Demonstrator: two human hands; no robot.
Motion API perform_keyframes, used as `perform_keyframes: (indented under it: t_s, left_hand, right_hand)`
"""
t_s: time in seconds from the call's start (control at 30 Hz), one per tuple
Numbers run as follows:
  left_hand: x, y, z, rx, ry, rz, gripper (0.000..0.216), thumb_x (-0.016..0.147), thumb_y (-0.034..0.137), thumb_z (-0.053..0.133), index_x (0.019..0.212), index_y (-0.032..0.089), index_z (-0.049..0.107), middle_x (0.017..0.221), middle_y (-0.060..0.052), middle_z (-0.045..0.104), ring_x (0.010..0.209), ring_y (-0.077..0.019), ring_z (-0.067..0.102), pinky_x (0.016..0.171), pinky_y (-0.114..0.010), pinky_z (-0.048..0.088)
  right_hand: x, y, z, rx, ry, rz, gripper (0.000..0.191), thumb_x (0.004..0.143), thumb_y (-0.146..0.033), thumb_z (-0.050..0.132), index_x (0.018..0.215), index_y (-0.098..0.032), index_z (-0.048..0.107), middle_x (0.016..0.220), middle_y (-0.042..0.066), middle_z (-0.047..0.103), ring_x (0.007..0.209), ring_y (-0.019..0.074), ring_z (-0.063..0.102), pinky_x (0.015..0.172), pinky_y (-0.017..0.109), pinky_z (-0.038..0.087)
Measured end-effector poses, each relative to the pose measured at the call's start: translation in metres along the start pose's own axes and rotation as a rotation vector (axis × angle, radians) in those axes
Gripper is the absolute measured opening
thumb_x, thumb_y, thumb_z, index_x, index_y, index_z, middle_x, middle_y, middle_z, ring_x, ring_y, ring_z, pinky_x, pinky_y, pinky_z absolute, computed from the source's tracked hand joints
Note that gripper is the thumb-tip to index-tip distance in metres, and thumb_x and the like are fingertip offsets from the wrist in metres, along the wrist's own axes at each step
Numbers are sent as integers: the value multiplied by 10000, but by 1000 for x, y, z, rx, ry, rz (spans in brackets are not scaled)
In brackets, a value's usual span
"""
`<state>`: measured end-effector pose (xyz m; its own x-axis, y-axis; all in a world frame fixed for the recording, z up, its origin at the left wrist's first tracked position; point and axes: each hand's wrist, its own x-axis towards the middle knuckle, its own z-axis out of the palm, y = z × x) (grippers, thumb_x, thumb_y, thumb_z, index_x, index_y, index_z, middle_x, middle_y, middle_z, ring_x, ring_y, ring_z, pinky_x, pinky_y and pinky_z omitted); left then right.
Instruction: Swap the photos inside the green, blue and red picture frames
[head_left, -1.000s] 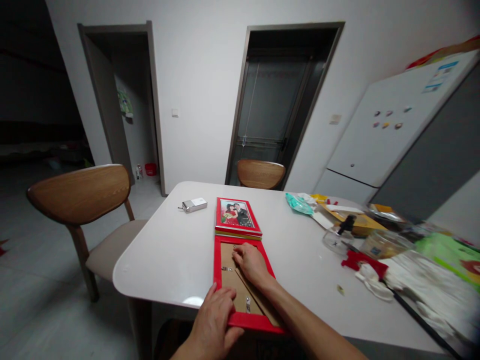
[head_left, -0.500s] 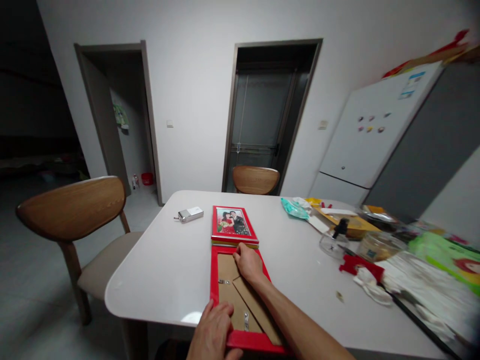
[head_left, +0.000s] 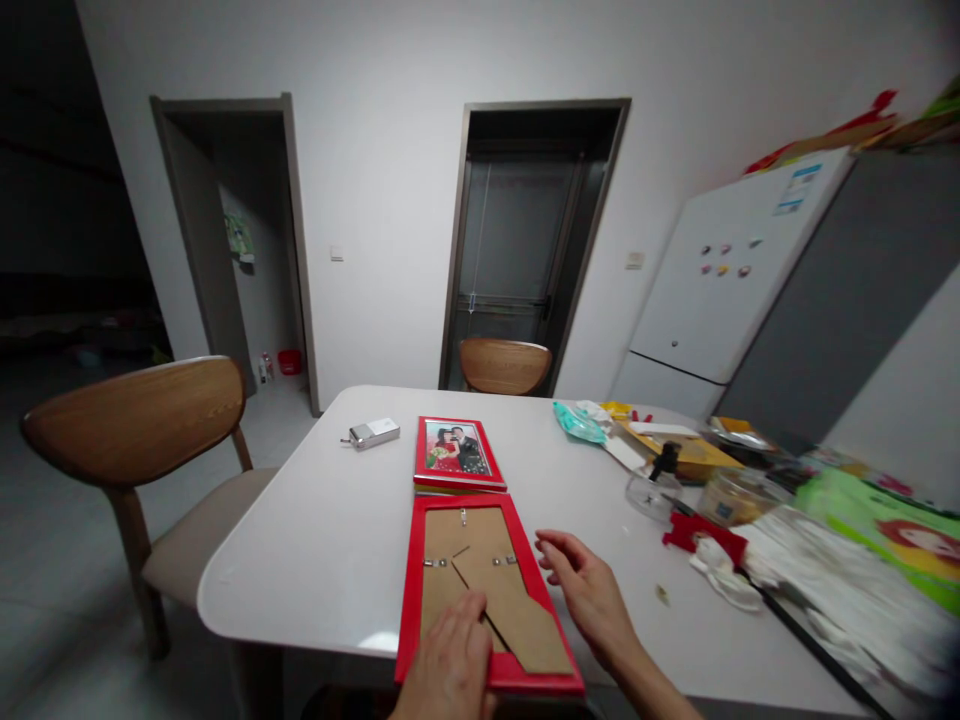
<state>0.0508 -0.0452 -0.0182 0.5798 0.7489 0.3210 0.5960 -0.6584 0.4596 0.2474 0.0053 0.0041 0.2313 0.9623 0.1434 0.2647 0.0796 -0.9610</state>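
A red picture frame [head_left: 412, 590] lies face down at the near table edge, its brown backing board [head_left: 450, 530] and metal clips showing. The cardboard stand [head_left: 525, 630] lies across the board's lower right. My left hand [head_left: 454, 650] rests on the lower part of the backing, fingers stretched over it; its thumb is mostly hidden. Just right of the frame, my right hand [head_left: 589, 590] hovers with loosely bent fingers apart and nothing in them. Beyond the frame, another red frame with a photo of a couple [head_left: 459, 450] lies face up on a stack.
A silver device [head_left: 373, 433] sits at the table's far left. On the right are a teal packet [head_left: 579, 422], a clear container [head_left: 739, 497], white gloves or cloth [head_left: 817, 560], a black rod [head_left: 810, 635] and a green bag [head_left: 892, 510]. Wooden chairs [head_left: 142, 420] stand around the white table [head_left: 300, 560].
My right hand has left the top of the backing and moved off to the right of the frame. My left hand has shifted from the frame's left edge onto the board.
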Motion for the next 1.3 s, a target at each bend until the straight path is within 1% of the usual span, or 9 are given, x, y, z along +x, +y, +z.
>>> perform_keyframes:
  t_s: [0.07,0.13,0.27,0.37,0.5,0.6,0.73,1.0,1.3]
  left_hand:
    - [0,14,-20,-156,109,-45,336,614,78,491,945,132,471,1275,-171,387,1174,-261,353,948,-414,336]
    - [1,28,-33,-373,272,-126,220,676,125,460,894,157,463,1274,-142,393,1157,-239,381,929,-388,358]
    - [5,46,-38,-820,492,-292,240,767,314,421,956,166,425,1139,-116,521,1029,-219,506,825,-331,441]
    - [3,44,-34,-979,512,-342,417,720,427,484,1029,168,381,1007,-99,592,915,-215,573,774,-320,468]
    - [-5,23,-39,-1072,582,-399,612,657,415,572,1138,172,282,1116,-110,538,987,-228,537,829,-345,443]
    - [-13,4,-42,-1116,434,-477,621,631,395,601,1122,140,318,1083,-128,563,944,-247,561,799,-365,459]
    - [-23,-7,-37,-1005,257,-470,606,617,354,614,1126,130,373,1112,-124,552,1001,-243,527,840,-342,432]
    - [-23,-8,-37,-285,124,-423,588,585,225,619,1139,139,441,1127,-116,530,1040,-258,469,903,-389,360]
    - [-19,-16,-4,-118,63,-250,667,568,191,630,1192,166,396,1258,-149,402,1119,-295,378,921,-462,318]
  right_hand:
    - [-13,1,2,148,24,113,363,678,-436,489,907,-161,552,796,59,624,670,170,582,590,277,458]
    - [-27,1,15,285,-71,225,430,679,-460,491,984,-156,517,815,71,625,636,163,589,563,277,460]
    - [-48,-6,53,470,-216,367,584,696,-502,477,1178,-189,374,912,91,621,650,161,609,563,290,469]
    - [-52,-12,63,568,-159,290,622,680,-498,497,1210,-216,335,989,70,609,786,186,608,642,304,484]
    - [-43,-12,44,499,-70,285,652,661,-422,529,1236,-201,315,897,62,645,717,207,624,617,325,493]
    - [-32,-5,22,361,-62,281,647,656,-336,530,1245,-185,311,841,57,659,651,204,629,584,324,493]
    - [-15,10,6,122,-116,216,619,649,-285,503,1225,-128,338,835,62,662,656,199,625,600,315,487]
    - [-5,14,1,-490,-57,-16,391,687,-262,425,1040,-150,549,940,69,639,794,180,598,706,255,431]
    - [-18,20,-12,-713,-37,-151,451,668,-200,400,1099,-129,516,1058,85,586,953,183,539,851,283,375]
